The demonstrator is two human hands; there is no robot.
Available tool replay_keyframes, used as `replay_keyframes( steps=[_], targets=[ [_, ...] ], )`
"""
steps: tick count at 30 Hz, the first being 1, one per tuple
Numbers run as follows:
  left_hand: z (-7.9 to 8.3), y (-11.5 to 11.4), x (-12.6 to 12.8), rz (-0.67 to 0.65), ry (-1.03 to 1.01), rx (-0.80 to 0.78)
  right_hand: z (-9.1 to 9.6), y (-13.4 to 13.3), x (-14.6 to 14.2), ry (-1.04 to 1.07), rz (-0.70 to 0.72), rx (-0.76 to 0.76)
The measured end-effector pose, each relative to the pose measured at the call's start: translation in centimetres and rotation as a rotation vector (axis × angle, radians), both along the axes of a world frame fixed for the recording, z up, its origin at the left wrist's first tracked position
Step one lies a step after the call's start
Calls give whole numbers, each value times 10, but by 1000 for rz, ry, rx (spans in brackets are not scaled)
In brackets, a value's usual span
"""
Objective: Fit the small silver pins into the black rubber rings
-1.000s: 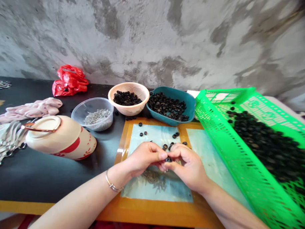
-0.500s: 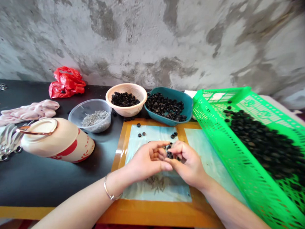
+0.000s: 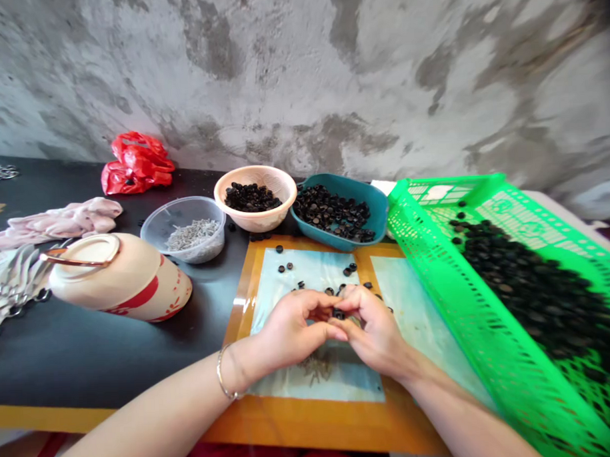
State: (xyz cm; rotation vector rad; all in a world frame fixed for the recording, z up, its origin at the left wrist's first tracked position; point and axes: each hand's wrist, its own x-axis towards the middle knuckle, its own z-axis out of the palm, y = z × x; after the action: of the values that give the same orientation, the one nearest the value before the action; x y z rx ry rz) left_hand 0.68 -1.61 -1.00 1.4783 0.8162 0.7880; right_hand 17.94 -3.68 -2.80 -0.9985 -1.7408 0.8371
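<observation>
My left hand (image 3: 293,329) and my right hand (image 3: 371,329) meet over the pale blue mat (image 3: 306,272), fingertips pressed together. Between them sits a small black round piece (image 3: 338,314), pinched by my right fingers while my left fingers close against it. Loose black pieces (image 3: 349,269) lie scattered on the mat just beyond my hands. A little heap of thin grey pins (image 3: 316,369) lies on the mat under my wrists.
Behind the mat stand a clear tub of grey pins (image 3: 187,229), a peach bowl (image 3: 256,197) and a teal tray (image 3: 342,210) of black pieces. A green basket (image 3: 507,281) of black pieces fills the right. A cream jar (image 3: 119,278) lies left, with a red bag (image 3: 135,164) behind.
My left fingers opened for a moment and have closed again on the black piece. Both hands stayed over the mat.
</observation>
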Motion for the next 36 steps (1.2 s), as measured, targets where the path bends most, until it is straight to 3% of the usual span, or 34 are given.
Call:
replay_keyframes(
  steps=[6,11,19,23,26,31,36],
  targets=[
    [-8,-1,2,34,-49,-44,-1,-1,0,-32,-6,-1],
    [0,-3,4,69,-52,-49,-2,-1,0,-53,-38,68],
    [-3,3,7,32,-407,-369,12,7,5,-252,-131,412],
    [-2,7,4,10,-353,-517,16,8,9,-365,-111,386],
    [-1,8,1,-21,-326,-517,19,9,11,-378,-65,347],
    [-5,9,1,-76,-296,-500,24,11,14,-356,-41,408],
    [0,12,-1,3,-269,-461,27,10,17,-333,-13,436]
  ],
)
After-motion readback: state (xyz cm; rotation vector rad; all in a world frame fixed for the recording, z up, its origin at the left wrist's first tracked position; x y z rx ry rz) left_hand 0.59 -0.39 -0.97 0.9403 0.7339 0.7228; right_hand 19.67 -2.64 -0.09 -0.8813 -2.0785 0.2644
